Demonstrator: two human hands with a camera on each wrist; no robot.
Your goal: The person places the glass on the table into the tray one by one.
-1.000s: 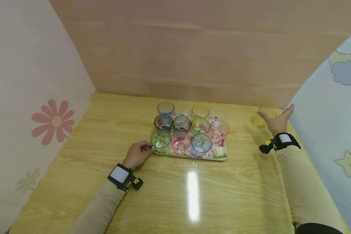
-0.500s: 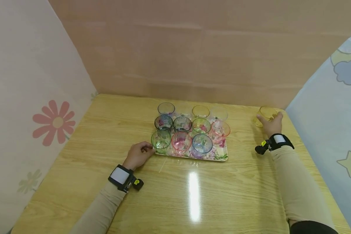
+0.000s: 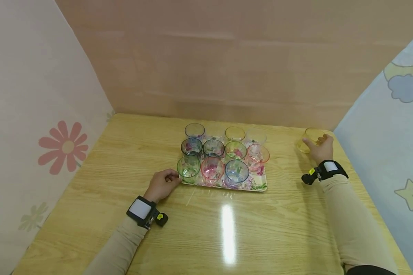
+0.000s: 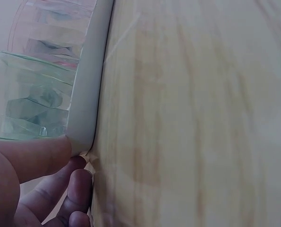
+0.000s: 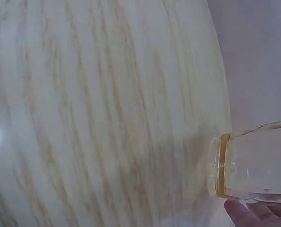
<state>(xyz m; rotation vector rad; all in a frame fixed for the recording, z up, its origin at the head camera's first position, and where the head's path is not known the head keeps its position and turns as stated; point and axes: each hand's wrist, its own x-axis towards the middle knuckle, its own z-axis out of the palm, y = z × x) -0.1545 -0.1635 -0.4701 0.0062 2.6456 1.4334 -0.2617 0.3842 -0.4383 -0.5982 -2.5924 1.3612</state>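
Observation:
My left hand point(image 3: 162, 184) pinches the front-left corner of a flower-patterned tray point(image 3: 259, 186). In the left wrist view its thumb point(image 4: 46, 156) lies on the tray's pale rim, beside a green glass point(image 4: 41, 94), with curled fingers lower at the corner. Far to the right, my right hand point(image 3: 322, 149) grips a clear yellow glass point(image 3: 303, 146) near the table's back edge. The right wrist view shows that glass between thumb and fingers, its base partly framed by fingertips point(image 5: 239, 213). Whether its base touches the table I cannot tell.
Several coloured glasses stand upright in rows on the tray, among them a pink one point(image 3: 212, 170) and a blue one point(image 3: 236, 172). Patterned panels point(image 3: 404, 152) border the wooden table point(image 3: 278, 229) left and right, with a brown panel point(image 3: 210, 68) behind.
My right hand has gone from spread fingers beside the yellow glass to fingers curled round it. The left hand and tray stay in place.

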